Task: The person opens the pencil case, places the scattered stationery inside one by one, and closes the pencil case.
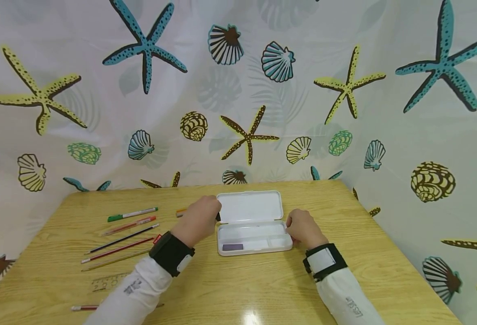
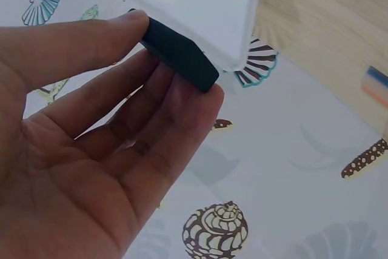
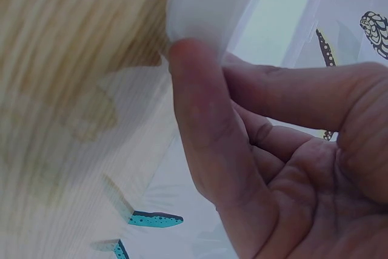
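Note:
A white pencil case (image 1: 250, 206) lies with its lid folded back on the wooden table. A purple block (image 1: 233, 247) sits in the front left of its tray. My left hand (image 1: 199, 219), at the left side of the lid, pinches a small dark block (image 2: 179, 53) with slanted ends between thumb and fingertips. In the left wrist view the block overlaps the lid's edge. At the tray's right end, my right hand (image 1: 305, 228) pinches the case's rim between thumb and finger. The right wrist view shows the case's rounded white corner (image 3: 203, 10) at the fingertips.
Left of the case lie a green marker (image 1: 132, 214), an orange-red pen (image 1: 129, 225), several pencils (image 1: 118, 249) and a clear stencil ruler (image 1: 110, 283). A blue, white and orange block (image 2: 377, 86) is beside the left hand. A patterned curtain (image 1: 238, 90) hangs behind the table.

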Demonstrator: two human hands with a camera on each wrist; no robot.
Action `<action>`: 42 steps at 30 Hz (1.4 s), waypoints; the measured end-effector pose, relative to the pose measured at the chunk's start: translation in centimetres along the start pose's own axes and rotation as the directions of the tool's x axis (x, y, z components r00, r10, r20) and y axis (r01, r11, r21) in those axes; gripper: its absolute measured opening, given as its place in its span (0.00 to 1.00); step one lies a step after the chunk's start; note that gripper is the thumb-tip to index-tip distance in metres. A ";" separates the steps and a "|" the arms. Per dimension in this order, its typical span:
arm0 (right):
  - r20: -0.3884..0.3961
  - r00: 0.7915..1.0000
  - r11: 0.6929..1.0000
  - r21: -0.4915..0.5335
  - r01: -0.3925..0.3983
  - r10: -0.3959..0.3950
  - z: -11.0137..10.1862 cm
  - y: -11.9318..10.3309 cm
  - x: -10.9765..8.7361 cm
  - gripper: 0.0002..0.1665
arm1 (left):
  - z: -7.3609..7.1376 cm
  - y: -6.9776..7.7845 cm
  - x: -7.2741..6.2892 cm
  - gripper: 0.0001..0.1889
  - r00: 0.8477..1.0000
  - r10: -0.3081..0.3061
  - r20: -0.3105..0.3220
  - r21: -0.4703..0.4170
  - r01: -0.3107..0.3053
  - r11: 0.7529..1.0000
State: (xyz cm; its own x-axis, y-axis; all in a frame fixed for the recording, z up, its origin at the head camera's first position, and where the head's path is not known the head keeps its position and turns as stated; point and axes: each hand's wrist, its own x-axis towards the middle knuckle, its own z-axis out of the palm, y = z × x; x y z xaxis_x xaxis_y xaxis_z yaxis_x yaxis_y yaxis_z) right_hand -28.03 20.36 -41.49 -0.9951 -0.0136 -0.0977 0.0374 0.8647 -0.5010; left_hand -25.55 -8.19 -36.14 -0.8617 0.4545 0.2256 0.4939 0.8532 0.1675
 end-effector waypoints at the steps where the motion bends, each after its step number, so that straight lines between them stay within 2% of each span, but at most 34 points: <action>1: 0.000 1.000 1.000 0.000 0.000 0.000 0.0 0.0 0.0 0.03 | 0.0 0.2 0.0 0.03 1.000 0.011 -0.005 -0.003 -0.011 1.000; 5: -0.001 1.000 1.000 0.002 -0.002 0.002 0.0 0.0 0.0 0.03 | 0.1 1.1 -0.1 0.04 0.998 0.058 -0.008 -0.019 -0.058 0.998; 13: 0.001 1.000 1.000 -0.003 0.001 -0.001 0.0 0.1 0.1 0.02 | 0.9 3.2 0.0 0.04 0.988 0.151 0.027 -0.024 -0.150 0.988; 19: 0.003 1.000 1.000 -0.010 0.007 -0.007 0.0 0.2 0.0 0.02 | 1.9 4.7 0.8 0.02 0.975 0.196 0.103 -0.101 -0.186 0.977; 25: -0.003 1.000 1.000 -0.003 0.019 -0.019 -0.1 0.2 0.0 0.02 | 2.6 5.7 1.4 0.04 0.961 0.238 0.138 -0.141 -0.219 0.965; 33: 0.014 1.000 1.000 0.019 0.013 -0.013 0.0 0.0 -0.1 0.04 | 4.1 6.2 1.8 0.03 0.960 0.211 0.181 -0.138 -0.188 0.972; 42: 0.005 1.000 1.000 -0.001 0.017 -0.017 -0.1 0.2 0.0 0.03 | 5.4 6.1 2.3 0.08 0.962 0.184 0.202 -0.150 -0.155 0.976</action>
State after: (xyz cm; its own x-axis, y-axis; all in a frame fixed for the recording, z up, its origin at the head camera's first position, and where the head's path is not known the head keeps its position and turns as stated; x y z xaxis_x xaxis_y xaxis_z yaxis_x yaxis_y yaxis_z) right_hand -27.98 20.60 -41.52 -0.9951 -0.0311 -0.0934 0.0201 0.8646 -0.5021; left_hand -25.21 -0.56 -39.82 -0.7618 0.6455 0.0540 0.6331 0.7243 0.2729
